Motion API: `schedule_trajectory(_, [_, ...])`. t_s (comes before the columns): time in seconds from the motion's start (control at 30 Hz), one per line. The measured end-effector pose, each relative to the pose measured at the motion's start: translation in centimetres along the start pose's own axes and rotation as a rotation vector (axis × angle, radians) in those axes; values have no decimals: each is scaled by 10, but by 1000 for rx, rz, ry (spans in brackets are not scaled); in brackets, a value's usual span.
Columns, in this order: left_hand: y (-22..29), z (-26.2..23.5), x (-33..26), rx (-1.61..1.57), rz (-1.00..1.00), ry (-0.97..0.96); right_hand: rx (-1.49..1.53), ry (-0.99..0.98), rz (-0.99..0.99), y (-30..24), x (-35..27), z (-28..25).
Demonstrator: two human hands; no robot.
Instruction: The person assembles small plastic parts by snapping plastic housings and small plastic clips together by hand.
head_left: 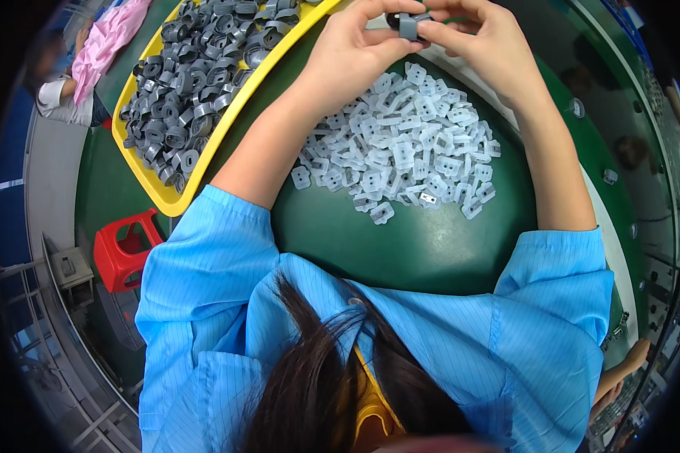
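We hold one small grey part (409,26) at the far edge of the green table (400,241) — our left hand (355,47) and our right hand (482,41) both close their fingertips on it, together. Just near of the hands lies a wide heap of translucent white pieces (400,147), loose and well spread. On the far left, the yellow tray (175,202) is full of dark grey parts (196,83). We judge the work is early or in the middle — both heaps look large, and we see no separate pile of finished pieces. A red stool (122,253) stands left, below the table.
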State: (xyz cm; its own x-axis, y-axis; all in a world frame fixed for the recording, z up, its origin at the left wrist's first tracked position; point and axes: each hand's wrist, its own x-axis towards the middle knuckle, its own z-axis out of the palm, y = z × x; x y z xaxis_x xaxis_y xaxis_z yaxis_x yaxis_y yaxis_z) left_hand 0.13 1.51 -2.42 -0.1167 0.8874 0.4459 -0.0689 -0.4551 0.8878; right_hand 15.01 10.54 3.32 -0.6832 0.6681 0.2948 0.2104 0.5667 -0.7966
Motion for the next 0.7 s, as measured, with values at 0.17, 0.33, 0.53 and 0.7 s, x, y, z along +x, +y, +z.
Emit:
schedule_trajectory(0.17, [25,23,-4,159,-172,91,432,-249,137,35,9,-3])
schedule_trajectory(0.33, [17,6,-6,391,-110,113,703,-347,335,25,4,-5])
schedule_trajectory(0.53, [23,7,-7,237,-138,36,563,-314,243,22,1,-4])
schedule_trajectory(0.7, [20,4,-5,139,-164,47,574,-323,257,24,2,-4])
